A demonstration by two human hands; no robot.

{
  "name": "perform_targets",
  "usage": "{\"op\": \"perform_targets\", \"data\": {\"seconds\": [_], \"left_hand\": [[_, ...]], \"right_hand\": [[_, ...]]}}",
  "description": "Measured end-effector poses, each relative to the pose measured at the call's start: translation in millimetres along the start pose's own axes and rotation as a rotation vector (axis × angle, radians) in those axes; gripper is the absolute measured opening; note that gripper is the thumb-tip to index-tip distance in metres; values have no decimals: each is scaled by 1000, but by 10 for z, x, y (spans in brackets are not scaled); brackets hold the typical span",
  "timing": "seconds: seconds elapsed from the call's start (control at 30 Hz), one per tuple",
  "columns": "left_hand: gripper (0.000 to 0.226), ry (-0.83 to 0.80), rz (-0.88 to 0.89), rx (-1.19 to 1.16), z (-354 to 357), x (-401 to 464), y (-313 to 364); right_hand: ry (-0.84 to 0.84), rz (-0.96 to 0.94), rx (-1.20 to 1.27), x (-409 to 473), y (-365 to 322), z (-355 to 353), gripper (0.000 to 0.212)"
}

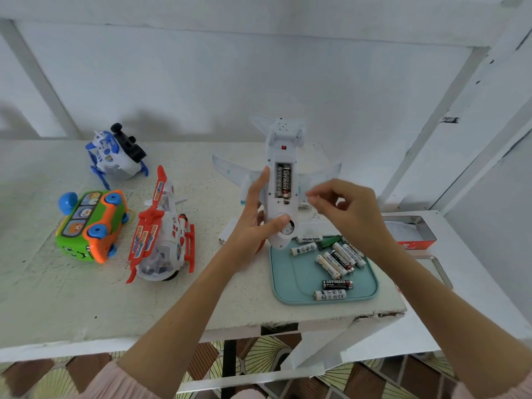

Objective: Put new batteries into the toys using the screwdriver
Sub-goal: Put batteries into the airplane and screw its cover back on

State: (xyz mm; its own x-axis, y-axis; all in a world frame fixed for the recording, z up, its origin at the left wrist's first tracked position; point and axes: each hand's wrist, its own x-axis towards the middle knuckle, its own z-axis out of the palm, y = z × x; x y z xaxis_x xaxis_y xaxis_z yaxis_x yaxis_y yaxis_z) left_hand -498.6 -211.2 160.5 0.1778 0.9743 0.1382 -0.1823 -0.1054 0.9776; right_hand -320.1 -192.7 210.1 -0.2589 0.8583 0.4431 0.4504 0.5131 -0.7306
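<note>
White toy airplane point(280, 180) held belly-up and tilted above the surface point(201, 298), nose just over the far-left corner of the teal tray point(290, 280). Battery compartment point(283, 180) open on the underside, with one black Eveready battery point(286, 181) seated inside and a red switch just beyond it toward the tail. Left hand point(259, 214) wrapped around the fuselage from the left side of the airplane, fingers stretched along the body, thumb pressed near the round wheel opening at the nose. Right hand point(345, 205) raised just right of the compartment, fingers curled with thumb and fingertips drawn together; motion blur there, so cannot tell whether anything is pinched between them. Loose AA batteries point(336, 260) scattered in the tray below the airplane, some white and marked Heybright, others black Eveready; a green-handled tool point(329, 241) lying among them at the tray's far edge, partly hidden by the right wrist. Red-and-white toy helicopter point(162, 228) left of the airplane on the surface, green-and-orange toy bus point(92, 226) farther left on its side, blue-and-white toy point(118, 154) overturned beyond those two. Open metal tin point(411, 231) with a red side right of the tray, behind the right forearm.
</note>
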Motion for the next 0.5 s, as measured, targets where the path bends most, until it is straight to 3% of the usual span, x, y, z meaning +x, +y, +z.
{"op": "perform_targets", "data": {"seconds": [0.2,0.4,0.5], "left_hand": [[76,20,10,5,17,-6,13],[77,14,5,17,22,-17,22],[78,15,2,20,22,-15,25]], "right_hand": [[-247,65,-270,-339,465,131,6],[-384,-4,-382,-400,605,291,30],[-433,-19,-405,-381,600,323,33]]}}
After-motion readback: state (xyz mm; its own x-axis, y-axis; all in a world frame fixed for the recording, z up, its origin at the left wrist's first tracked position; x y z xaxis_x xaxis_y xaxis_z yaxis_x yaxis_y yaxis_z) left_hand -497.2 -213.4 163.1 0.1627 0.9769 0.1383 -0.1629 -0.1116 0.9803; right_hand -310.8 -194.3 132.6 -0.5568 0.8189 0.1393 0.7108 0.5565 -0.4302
